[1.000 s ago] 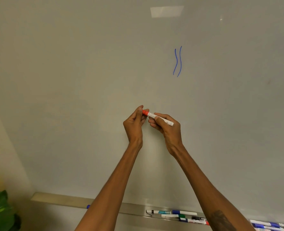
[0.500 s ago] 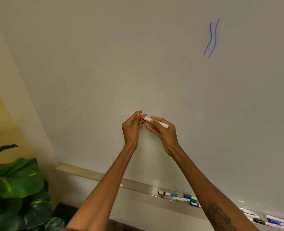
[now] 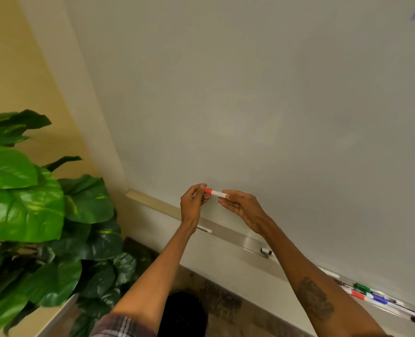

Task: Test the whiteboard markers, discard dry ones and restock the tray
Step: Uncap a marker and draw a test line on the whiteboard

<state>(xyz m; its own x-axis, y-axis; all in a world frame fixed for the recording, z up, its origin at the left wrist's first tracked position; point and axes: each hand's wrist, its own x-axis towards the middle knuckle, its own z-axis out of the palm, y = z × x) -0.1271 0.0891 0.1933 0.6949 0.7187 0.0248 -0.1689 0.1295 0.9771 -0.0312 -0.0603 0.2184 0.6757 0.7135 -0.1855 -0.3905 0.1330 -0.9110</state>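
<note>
View had swung left, bringing in a plant [image 3: 19, 195]. Left hand [image 3: 192, 205] pinched the marker [image 3: 215, 192] by its red cap and right hand [image 3: 244, 207] pinched the barrel. Both were lower than before, above the tray [image 3: 238, 235] at its left end. Capped, so probably already tested.

The red marker [image 3: 215, 192] is dropping toward the tray [image 3: 238, 238]
The left hand [image 3: 192, 204] and right hand [image 3: 244, 207] are lowering it to just above the tray's left end, right fingers loosening to a fingertip pinch
</note>
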